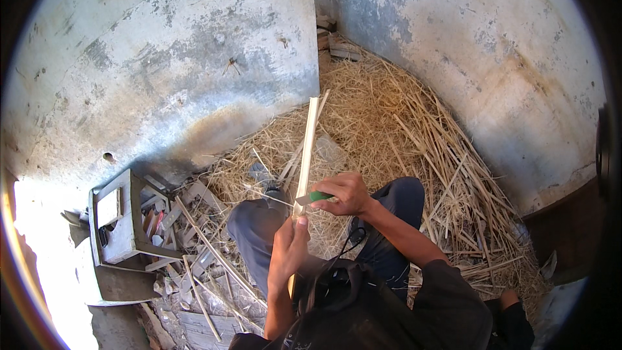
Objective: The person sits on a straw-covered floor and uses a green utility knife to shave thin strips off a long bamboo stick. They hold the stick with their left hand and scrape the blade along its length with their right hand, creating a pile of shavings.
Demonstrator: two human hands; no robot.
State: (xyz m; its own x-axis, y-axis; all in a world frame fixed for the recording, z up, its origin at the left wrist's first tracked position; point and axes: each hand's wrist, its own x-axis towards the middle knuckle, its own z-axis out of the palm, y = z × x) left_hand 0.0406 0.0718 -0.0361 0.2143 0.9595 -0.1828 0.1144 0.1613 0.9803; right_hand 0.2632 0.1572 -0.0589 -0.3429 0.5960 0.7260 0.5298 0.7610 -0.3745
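Observation:
My left hand [289, 246] is closed around the lower part of a long pale strip of split wood or bamboo [308, 149], its thumb lying along the strip. The strip points away from me, tilted slightly right, and its near end passes below my left wrist. In my right hand [347, 193] is a knife with a green handle [318, 196]. The knife's blade [303, 199] lies across the strip just beyond my left thumb. A thin sliver [267, 195] sticks out to the left beside the blade. My bent knees are on both sides of the work.
Shavings [369, 104] cover the floor ahead, with long thin sticks [463, 175] heaped at the right. A worn wooden stool-like frame [129, 220] holding odds and ends lies at left. Peeling walls [194, 39] meet ahead. Dark cloth and bare skin [510, 299] show at lower right, owner unclear.

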